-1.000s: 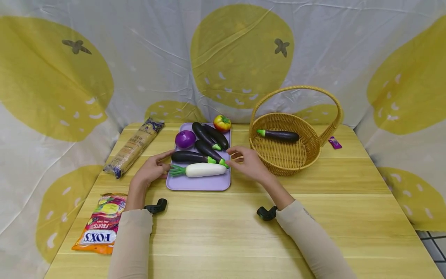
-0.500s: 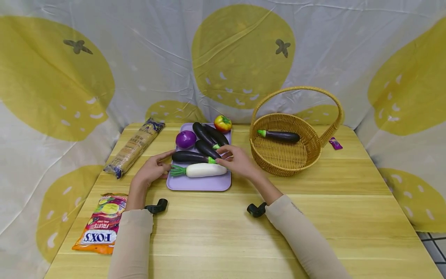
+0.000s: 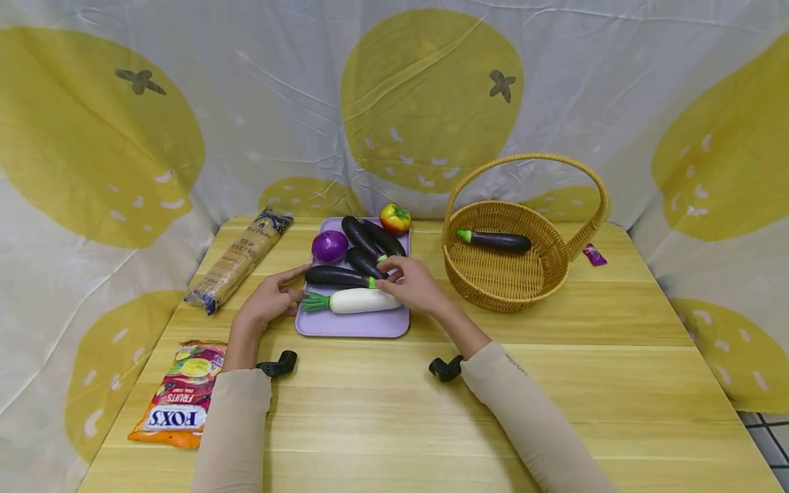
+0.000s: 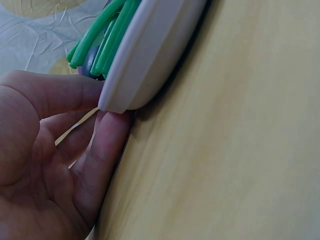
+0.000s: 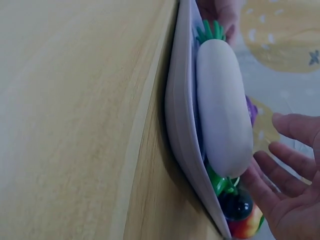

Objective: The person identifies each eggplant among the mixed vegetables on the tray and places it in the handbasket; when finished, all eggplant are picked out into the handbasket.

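A lilac tray (image 3: pixel 351 329) holds a white radish (image 3: pixel 364 301), a purple onion (image 3: pixel 329 246) and several eggplants (image 3: pixel 335 276). My left hand (image 3: pixel 268 299) grips the tray's left edge; in the left wrist view, the fingers (image 4: pixel 107 145) meet the rim beside the green radish leaves (image 4: pixel 117 37). Over the tray's right side, my right hand (image 3: pixel 414 284) reaches across the stem ends of the eggplants and hides one of them. In the right wrist view its fingers (image 5: pixel 290 162) are spread beside the radish, gripping nothing visible; whether they touch an eggplant is unclear.
A wicker basket (image 3: pixel 453 284) with a tall handle stands to the right, one eggplant (image 3: pixel 499 242) inside. A red-yellow tomato (image 3: pixel 395 218) sits at the tray's back corner. A pasta packet (image 3: pixel 240 260) and candy bag (image 3: pixel 181 394) lie left; a small purple packet (image 3: pixel 594 255) lies right.
My right hand has moved left over the tray, from its right edge to above the eggplants' stem ends. The left hand stays on the tray's edge.
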`<state>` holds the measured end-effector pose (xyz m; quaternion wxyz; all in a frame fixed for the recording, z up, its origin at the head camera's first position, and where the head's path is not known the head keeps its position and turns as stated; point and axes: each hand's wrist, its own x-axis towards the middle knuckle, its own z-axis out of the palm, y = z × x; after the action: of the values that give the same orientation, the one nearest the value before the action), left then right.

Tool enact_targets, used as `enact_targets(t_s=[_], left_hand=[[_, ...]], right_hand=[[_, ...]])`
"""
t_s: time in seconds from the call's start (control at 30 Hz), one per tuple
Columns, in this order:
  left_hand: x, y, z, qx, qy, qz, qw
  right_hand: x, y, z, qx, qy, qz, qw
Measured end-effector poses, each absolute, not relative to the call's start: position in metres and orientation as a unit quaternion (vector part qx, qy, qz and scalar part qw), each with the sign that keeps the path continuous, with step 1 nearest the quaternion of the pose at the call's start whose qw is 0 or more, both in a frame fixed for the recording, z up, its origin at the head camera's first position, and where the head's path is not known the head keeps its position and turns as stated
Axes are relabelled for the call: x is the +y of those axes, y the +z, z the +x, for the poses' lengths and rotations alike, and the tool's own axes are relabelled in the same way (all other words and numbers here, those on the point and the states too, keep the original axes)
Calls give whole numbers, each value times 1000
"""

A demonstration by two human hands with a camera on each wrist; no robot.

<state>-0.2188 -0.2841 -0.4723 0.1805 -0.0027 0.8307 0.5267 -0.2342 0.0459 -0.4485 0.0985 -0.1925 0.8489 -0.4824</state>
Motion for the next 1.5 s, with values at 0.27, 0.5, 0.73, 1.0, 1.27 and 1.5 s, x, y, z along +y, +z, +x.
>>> enact_targets(t_s=[0.27,0.5,0.73,1.0,1.27,1.5], left_hand=[[-284,-473,-219,831,526,-2,178],[-284,-474,-218,836,520,-4,174],[-283,-472,-219,834,522,-12,178],[-284,-474,-219,837,519,-9,172],[-285,-476,-219,836,523,-4,168],[-285,-475,-217,831,528,-2,173]], right_hand=[[37,-446,-233,853,-469,-208,99],[34,-444,-233,871,-432,-214,88],[31,-441,-230,889,-395,-222,65],[27,-443,-226,878,-422,-209,90],[21,-448,-226,878,-421,-209,88],[20,-447,-226,886,-401,-215,83]])
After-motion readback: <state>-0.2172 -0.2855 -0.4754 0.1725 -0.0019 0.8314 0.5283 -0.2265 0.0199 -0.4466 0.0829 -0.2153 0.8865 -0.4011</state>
